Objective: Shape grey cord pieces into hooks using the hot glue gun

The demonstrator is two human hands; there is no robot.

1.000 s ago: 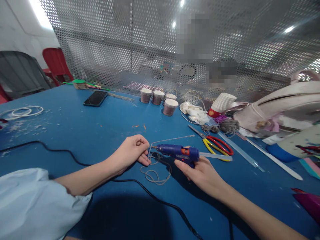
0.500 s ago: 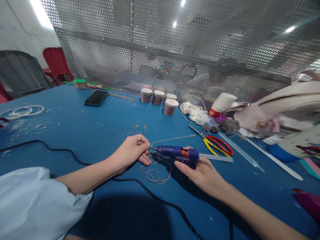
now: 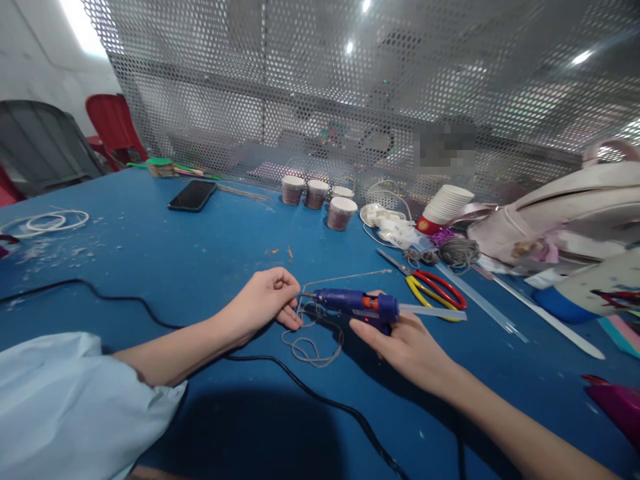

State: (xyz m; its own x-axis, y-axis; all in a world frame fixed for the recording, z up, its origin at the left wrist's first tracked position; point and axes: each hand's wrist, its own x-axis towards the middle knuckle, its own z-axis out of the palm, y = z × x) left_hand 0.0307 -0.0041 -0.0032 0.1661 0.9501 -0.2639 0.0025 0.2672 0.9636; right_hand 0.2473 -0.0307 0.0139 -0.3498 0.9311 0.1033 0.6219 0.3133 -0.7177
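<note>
My right hand (image 3: 413, 343) is wrapped around the handle of a dark blue glue gun (image 3: 345, 302), which points left. A clear glue stick (image 3: 435, 312) sticks out of its back end, and a small red light glows on its side. The nozzle reaches the fingertips of my left hand (image 3: 267, 300), which are pinched on grey yarn (image 3: 320, 361). Loops of this yarn lie on the table below the nozzle. A thin straight strand (image 3: 350, 276) runs from near the left fingertips toward the right. My fingers hide the exact pinch point.
Scissors (image 3: 435, 290) with red and yellow handles lie to the right, near glue sticks (image 3: 480, 300) and a grey yarn ball (image 3: 459, 252). Several yarn-wrapped cups (image 3: 342, 217) stand behind. A phone (image 3: 193, 195) lies back left. A black cord (image 3: 300, 387) crosses the table (image 3: 150, 253).
Almost nothing differs. The glue gun's nozzle end has risen very slightly, and the left hand keeps its pinch in the same place.
</note>
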